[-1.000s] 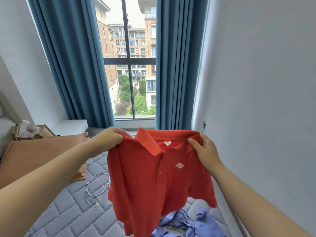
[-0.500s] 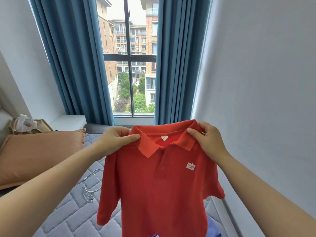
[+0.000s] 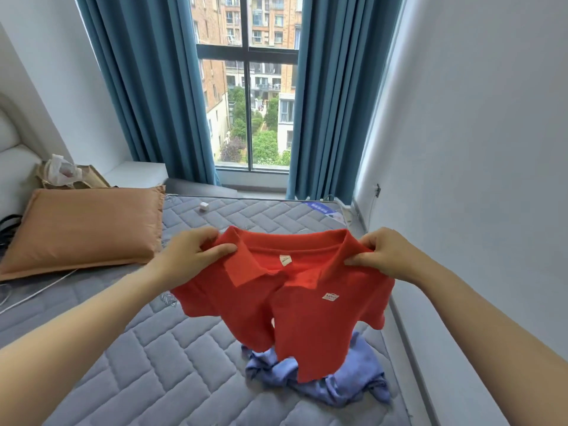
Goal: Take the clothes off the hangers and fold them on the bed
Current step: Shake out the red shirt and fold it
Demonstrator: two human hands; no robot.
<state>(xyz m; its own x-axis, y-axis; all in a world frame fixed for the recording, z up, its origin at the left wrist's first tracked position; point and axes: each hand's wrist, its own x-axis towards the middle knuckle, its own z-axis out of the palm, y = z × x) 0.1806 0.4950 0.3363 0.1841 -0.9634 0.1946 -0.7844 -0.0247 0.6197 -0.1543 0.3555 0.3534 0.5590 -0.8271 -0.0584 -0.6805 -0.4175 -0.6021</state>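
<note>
Red polo held up mid-frame over bed, pinched at each shoulder by left hand and right hand, thumbs on top, fingers curled under. Hem hangs over crumpled blue garment, lower right; contact hard to tell tbh. Orange pillow seen at left.

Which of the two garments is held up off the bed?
The red polo shirt, gripped near its collar by the left hand and right hand; the blue garment lies crumpled on the bed.
</note>
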